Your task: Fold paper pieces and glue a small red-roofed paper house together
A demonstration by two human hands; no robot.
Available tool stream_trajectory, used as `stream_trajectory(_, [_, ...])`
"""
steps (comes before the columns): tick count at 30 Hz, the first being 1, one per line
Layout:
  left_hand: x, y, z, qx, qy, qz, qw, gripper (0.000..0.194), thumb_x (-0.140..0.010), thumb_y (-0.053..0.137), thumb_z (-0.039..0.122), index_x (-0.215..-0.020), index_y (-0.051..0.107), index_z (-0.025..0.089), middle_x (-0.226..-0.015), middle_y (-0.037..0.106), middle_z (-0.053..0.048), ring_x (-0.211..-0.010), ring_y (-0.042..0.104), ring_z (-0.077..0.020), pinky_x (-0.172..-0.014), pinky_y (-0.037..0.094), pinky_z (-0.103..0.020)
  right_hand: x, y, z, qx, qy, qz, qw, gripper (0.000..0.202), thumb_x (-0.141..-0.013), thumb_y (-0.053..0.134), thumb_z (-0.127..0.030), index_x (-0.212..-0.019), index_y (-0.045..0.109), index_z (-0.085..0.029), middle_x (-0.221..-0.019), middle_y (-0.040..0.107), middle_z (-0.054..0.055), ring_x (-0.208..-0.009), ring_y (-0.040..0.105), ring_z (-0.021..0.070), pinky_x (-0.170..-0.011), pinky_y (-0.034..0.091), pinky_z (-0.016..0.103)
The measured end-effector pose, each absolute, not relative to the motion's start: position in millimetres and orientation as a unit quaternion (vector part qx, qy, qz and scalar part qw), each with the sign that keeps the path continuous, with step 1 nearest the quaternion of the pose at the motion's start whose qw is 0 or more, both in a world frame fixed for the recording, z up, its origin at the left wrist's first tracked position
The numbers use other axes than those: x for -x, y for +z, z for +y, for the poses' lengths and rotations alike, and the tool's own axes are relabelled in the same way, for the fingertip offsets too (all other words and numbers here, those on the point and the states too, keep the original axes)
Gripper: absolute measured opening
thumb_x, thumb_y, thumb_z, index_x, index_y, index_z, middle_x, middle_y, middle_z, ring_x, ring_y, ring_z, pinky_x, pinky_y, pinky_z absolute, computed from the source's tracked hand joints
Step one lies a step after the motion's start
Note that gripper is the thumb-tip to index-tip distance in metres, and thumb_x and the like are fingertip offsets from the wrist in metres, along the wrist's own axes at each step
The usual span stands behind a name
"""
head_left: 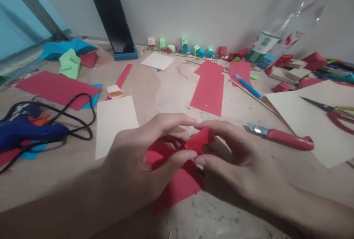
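Observation:
Between my two hands is a small folded piece of red paper (pixel 199 140), held near the middle front of the table. My left hand (pixel 149 158) pinches its left side with thumb and fingers. My right hand (pixel 235 150) grips its right side, thumb below and forefinger above. Under the hands lies a larger red paper sheet (pixel 179 189), partly covered by my left hand. A red-handled craft knife (pixel 289 139) rests to the right of my right hand, blade pointing left. A cream paper sheet (pixel 117 121) lies behind my left hand.
A blue glue gun (pixel 33 130) with a looped black cord sits at left. Scissors (pixel 337 112) lie on cream paper at right. A phone (pixel 112 21) stands at the back, plastic bottles (pixel 265 44) at back right. Small paper cubes (pixel 184 41) line the wall.

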State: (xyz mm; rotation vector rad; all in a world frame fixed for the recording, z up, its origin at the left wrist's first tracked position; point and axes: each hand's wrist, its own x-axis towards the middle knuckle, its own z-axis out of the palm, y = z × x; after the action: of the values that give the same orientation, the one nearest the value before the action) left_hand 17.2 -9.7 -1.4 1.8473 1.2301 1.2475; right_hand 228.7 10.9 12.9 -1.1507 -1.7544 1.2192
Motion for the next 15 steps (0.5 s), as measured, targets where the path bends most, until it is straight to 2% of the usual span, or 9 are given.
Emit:
stream_trajectory(5, [-21.6, 2.3, -3.1, -0.635, 0.501, 0.447, 0.383, 0.043, -0.080, 0.083, 0.012, -0.115, 0.073, 0.034, -0.089, 0.080, 0.008, -0.079, 0.079, -0.0102, -0.076, 0.063, -0.010, -230.5, 10.8, 10.0, 0.421, 0.459, -0.693, 0.363, 0.017, -0.087, 0.082, -0.019, -0.099, 0.074, -0.029, -0.098, 0.077, -0.002, -0.087, 0.070, 0.0148, -0.081, 0.057, 0.026])
stream_trajectory(7, [-24.9, 1.1, -0.1, -0.599, 0.508, 0.447, 0.427, 0.039, -0.076, 0.083, 0.009, -0.106, 0.076, 0.032, -0.084, 0.080, 0.008, -0.073, 0.078, -0.0107, -0.069, 0.064, -0.011, -232.0, 9.4, 10.0, 0.418, 0.450, -0.697, 0.370, 0.014, -0.089, 0.081, -0.022, -0.098, 0.074, -0.029, -0.094, 0.077, -0.003, -0.085, 0.070, 0.0136, -0.079, 0.056, 0.024])
stream_trajectory(10, [-28.2, 0.1, 2.9, -0.581, 0.494, 0.463, 0.452, 0.023, -0.074, 0.084, 0.009, -0.087, 0.081, 0.028, -0.079, 0.081, 0.006, -0.066, 0.076, -0.0112, -0.061, 0.062, -0.012, -233.1, 7.6, 10.0, 0.428, 0.429, -0.704, 0.370, 0.009, -0.090, 0.079, -0.026, -0.097, 0.073, -0.027, -0.091, 0.077, -0.002, -0.084, 0.071, 0.0131, -0.075, 0.057, 0.023])
stream_trajectory(15, [-26.9, 5.3, 4.3, -0.624, 0.456, 0.461, 0.437, 0.013, -0.079, 0.083, 0.011, -0.076, 0.080, 0.023, -0.078, 0.079, 0.005, -0.071, 0.072, -0.0101, -0.066, 0.057, -0.014, -231.1, 6.9, 9.5, 0.430, 0.421, -0.703, 0.379, 0.008, -0.089, 0.079, -0.022, -0.093, 0.073, -0.024, -0.091, 0.079, -0.001, -0.082, 0.073, 0.0136, -0.070, 0.059, 0.022])
